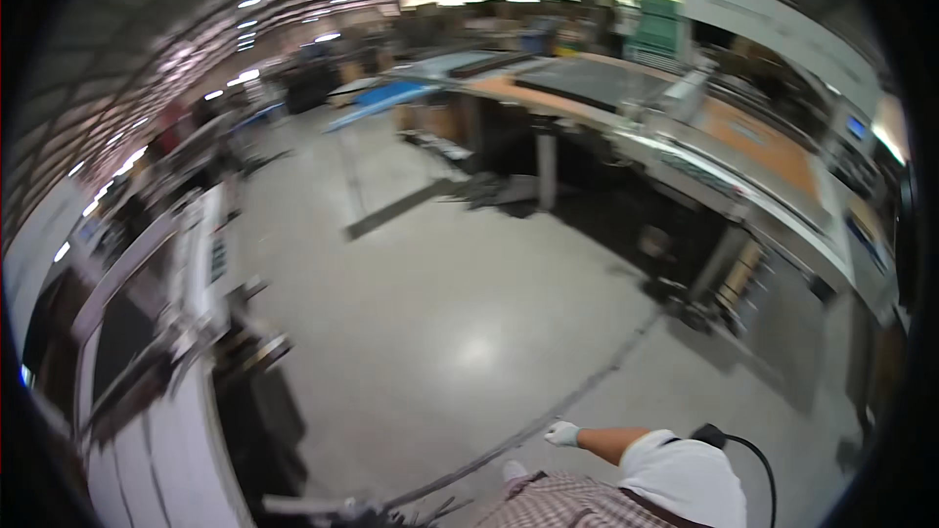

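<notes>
My right hand (561,433), in a pale glove, hangs low in front of my body over the grey floor. Its fingers look loosely curled, with nothing visible in them and nothing touching the hand. The bare forearm runs back to a white sleeve (680,474). Beside it, at the lower edge, is a checkered apron (558,504). A small pale shape (514,470) shows just left of the apron; I cannot tell whether it is a shoe or a glove. My left hand is not recognisable in the picture.
A long machine table (597,83) with orange and dark surfaces stands at the right. Another pale machine (201,264) lines the left side. A dark line (548,416) crosses the grey floor (421,303). A black cable (768,464) curves behind my sleeve.
</notes>
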Demonstrator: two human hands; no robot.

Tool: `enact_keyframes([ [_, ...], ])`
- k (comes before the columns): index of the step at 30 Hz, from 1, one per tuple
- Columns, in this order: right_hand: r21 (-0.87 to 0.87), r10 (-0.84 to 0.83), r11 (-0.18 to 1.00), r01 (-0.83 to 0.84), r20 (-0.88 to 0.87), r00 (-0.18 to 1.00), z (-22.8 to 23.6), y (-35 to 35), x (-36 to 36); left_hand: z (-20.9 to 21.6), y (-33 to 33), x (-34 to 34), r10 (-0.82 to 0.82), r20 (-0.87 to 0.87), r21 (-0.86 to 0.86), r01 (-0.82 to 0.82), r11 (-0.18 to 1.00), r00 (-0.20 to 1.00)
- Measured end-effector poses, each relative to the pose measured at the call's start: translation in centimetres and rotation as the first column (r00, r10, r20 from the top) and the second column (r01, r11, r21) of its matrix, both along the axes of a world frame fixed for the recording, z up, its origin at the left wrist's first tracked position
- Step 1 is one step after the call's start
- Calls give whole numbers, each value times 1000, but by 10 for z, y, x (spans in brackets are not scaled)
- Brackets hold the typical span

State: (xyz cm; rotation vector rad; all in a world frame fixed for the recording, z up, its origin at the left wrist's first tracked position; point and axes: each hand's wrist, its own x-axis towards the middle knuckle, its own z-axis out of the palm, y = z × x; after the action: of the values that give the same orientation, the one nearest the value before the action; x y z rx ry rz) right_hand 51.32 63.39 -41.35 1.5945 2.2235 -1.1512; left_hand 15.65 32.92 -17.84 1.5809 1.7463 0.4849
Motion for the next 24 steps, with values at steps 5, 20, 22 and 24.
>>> enact_keyframes([
  [5, -351, -192, 907, 234, 150, 970, 20, 1, 52, -4, 136, -22, -191, -50, 5, 191, 982, 980],
  [20, -315, -899, 342, 885, 164, 405, 72, 6, 31, -7, 519, -31, -839, -53, -264, 803, 534, 541],
  [22, -269, -921, 324, 907, 129, 367, 81, 4, -2, 26, 551, -39, -825, -166, -78, 827, 557, 540],
  [24, -222, -838, 523, 823, 45, 544, 91, 17, -27, -3, 588, -61, -842, -139, 32, 853, 522, 521],
])
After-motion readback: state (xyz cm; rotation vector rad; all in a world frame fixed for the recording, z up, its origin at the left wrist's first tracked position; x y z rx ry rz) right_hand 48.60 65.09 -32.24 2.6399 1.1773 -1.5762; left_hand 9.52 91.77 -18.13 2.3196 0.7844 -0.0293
